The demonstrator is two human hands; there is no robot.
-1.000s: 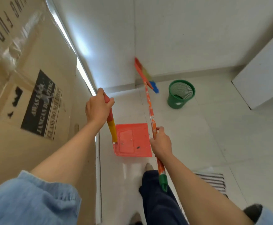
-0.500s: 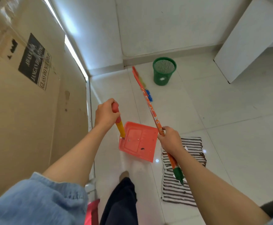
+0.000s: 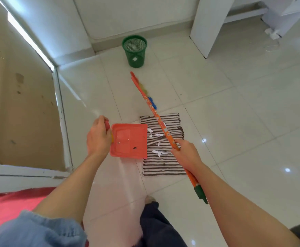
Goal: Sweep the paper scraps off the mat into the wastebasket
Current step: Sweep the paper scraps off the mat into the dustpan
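A striped brown-and-white mat (image 3: pixel 170 164) lies on the tiled floor with several white paper scraps (image 3: pixel 158 152) on its left half. My left hand (image 3: pixel 98 137) grips the handle of a red dustpan (image 3: pixel 128 140), whose right edge overlaps the mat's left side. My right hand (image 3: pixel 185 155) holds the orange stick of a broom (image 3: pixel 152 106), which slants across the mat with its coloured bristles on the floor beyond the far edge. A green mesh wastebasket (image 3: pixel 135 50) stands upright near the far wall.
A large cardboard panel (image 3: pixel 21 113) leans on the left. A white cabinet (image 3: pixel 211 24) stands at the right rear, with a cable and plug (image 3: pixel 272 33) on the floor past it. A red rug (image 3: pixel 5 205) lies at lower left. My dark trouser leg (image 3: pixel 156 227) is below.
The view has tilted down and the whole mat with its scraps has come into sight. The dustpan has come down level beside the mat. The broom head has dropped to the floor.
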